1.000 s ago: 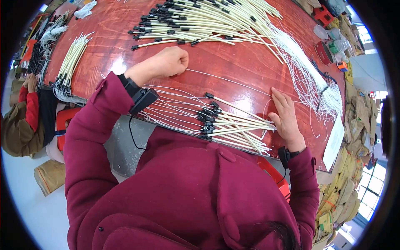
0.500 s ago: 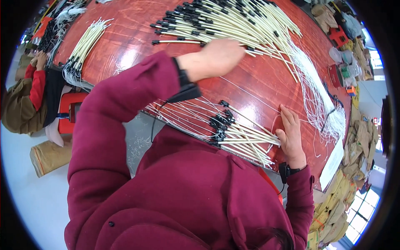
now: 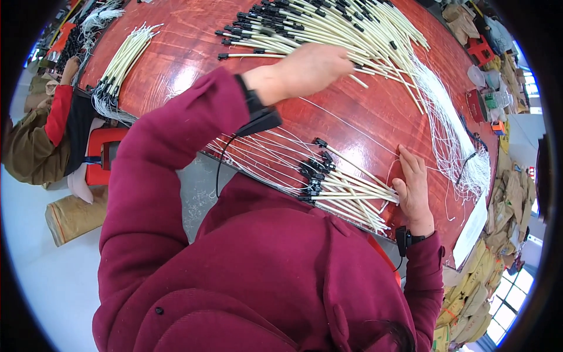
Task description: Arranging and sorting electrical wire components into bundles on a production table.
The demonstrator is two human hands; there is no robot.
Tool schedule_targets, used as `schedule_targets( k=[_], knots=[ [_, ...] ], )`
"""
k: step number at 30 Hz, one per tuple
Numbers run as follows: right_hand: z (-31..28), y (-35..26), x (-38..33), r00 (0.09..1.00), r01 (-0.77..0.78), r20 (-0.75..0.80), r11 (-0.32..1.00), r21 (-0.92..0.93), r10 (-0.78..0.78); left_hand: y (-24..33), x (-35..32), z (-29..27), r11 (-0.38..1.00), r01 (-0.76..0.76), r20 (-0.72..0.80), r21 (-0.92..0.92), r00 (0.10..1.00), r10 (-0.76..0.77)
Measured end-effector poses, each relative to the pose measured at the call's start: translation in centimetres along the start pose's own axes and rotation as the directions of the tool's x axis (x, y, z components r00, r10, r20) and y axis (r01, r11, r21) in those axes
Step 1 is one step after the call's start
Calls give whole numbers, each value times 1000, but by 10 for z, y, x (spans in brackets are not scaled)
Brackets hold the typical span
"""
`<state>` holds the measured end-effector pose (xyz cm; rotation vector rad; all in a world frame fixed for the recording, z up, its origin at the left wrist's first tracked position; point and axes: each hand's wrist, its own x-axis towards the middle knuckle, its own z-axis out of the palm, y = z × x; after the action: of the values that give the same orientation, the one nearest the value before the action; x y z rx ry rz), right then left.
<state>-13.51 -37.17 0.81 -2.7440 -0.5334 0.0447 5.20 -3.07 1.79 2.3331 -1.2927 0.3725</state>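
My left hand is curled just in front of the large far pile of cream rods with black ends. One cream rod pokes out at an angle from beneath its fingers; its other end is hidden. My right hand rests on the table with fingers stretched out, its thumb touching the tips of a smaller bundle of cream rods. Black clips on that bundle trail white strings over the near edge. A thin white thread runs across the tabletop between my hands.
The glossy red table holds another rod bundle at left and a thick hank of white strings at right. A white sheet lies at the right edge. A co-worker's red sleeve is at far left; brown sacks are stacked at right.
My left hand has risen slightly from the far pile, and a rod now slants out from under its fingers. My right hand stays flat on the table. The co-worker's hand has shifted.
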Motion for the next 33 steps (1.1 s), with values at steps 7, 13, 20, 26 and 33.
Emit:
schedule_targets(
  k=[7, 13, 20, 26, 33],
  knots=[
    [-1, 1, 3, 1000, 2, 13, 1000, 2, -2, -35, -116, -48, 966, 240, -80, -93, 966, -248],
    [-1, -2, 1, 1000, 4, -11, 1000, -22, -4, -20, -147, -51, 909, 409, 28, -80, 913, -408],
    [-3, -7, 5, 1000, -5, 16, 998, -61, 6, -12, -142, -43, 901, 416, 13, -120, 909, -418],
    [-3, -7, 6, 1000, 8, 3, 995, -98, -8, -14, -139, -40, 912, 398, 16, -102, 917, -399],
    [-8, -8, 8, 999, 38, 34, 990, -133, -33, -14, -136, -41, 916, 396, 31, -58, 918, -395]
  ],
)
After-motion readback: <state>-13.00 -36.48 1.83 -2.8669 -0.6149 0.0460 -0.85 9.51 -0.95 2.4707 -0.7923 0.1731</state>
